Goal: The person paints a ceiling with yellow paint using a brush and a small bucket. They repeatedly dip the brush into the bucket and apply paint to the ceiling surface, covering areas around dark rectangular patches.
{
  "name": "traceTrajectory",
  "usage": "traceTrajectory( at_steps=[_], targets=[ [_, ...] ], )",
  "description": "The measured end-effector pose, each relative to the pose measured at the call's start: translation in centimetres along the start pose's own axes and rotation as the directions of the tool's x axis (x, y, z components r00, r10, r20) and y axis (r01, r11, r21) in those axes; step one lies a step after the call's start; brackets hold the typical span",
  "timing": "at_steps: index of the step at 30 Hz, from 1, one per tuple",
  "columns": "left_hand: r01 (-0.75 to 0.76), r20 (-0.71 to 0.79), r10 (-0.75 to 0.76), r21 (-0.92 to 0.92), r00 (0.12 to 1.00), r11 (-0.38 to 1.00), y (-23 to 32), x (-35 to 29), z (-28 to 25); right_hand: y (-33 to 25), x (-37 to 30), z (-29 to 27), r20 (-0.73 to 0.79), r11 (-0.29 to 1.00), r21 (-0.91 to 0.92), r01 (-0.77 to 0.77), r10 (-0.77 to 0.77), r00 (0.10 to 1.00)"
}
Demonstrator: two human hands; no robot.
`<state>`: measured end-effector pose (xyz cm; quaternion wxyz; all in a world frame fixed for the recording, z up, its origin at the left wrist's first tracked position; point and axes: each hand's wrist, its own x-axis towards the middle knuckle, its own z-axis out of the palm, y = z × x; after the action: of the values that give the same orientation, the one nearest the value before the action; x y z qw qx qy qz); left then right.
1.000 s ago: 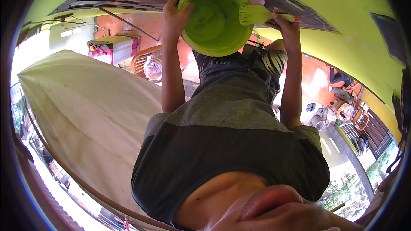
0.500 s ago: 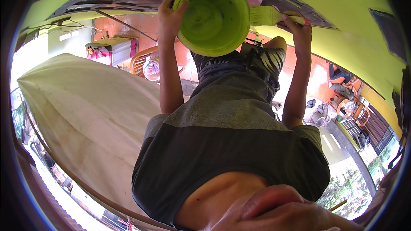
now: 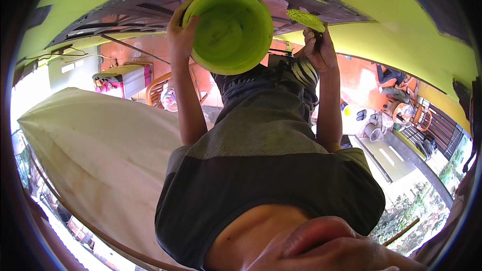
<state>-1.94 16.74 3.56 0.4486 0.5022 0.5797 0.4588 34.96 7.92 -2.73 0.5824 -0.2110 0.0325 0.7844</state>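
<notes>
My left hand grips the left side of a round lime-green tub, thumb over the rim and fingers behind it. The tub's open mouth faces the view, and green paint is smeared over its inner wall. Right of the tub, apart from it, my right hand is closed around a paintbrush. Lime-green paint coats its bristles, which point up and left near the wall. My fingers hide most of the brush handle.
A lime-green wall curves across the top, with a dark barred panel in it. A large pale sheet spreads at left. Beyond are a wooden chair, a grey bucket and another person at far right.
The brush has left the tub's right rim and turned, bristles now up and left. The tub and my left hand have shifted left and slightly down; my right hand has moved left and down.
</notes>
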Motion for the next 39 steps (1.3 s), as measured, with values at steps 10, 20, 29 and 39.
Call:
traceTrajectory(
  at_steps=[10,20,29,39],
  targets=[
    [-0.009,0.012,0.010,-0.080,1.000,0.997,-0.6,-0.4,-0.1,1.0,-1.7,5.9,-0.183,0.599,-0.782,0.173,-0.485,0.855],
    [-0.073,-0.035,0.073,-0.013,0.997,0.997,-0.3,-1.1,0.1,-0.2,-0.7,11.5,-0.079,0.208,-0.978,0.011,-0.420,0.904],
    [-0.066,-0.013,0.066,-0.043,0.998,0.997,-0.2,-1.2,0.1,3.4,4.1,12.6,0.032,-0.036,-0.999,0.020,-0.378,0.925],
    [-0.084,-0.034,0.083,-0.023,0.996,0.996,-0.2,-1.1,0.3,0.2,4.3,14.1,0.137,0.001,-0.990,0.139,-0.194,0.972]
  ],
)
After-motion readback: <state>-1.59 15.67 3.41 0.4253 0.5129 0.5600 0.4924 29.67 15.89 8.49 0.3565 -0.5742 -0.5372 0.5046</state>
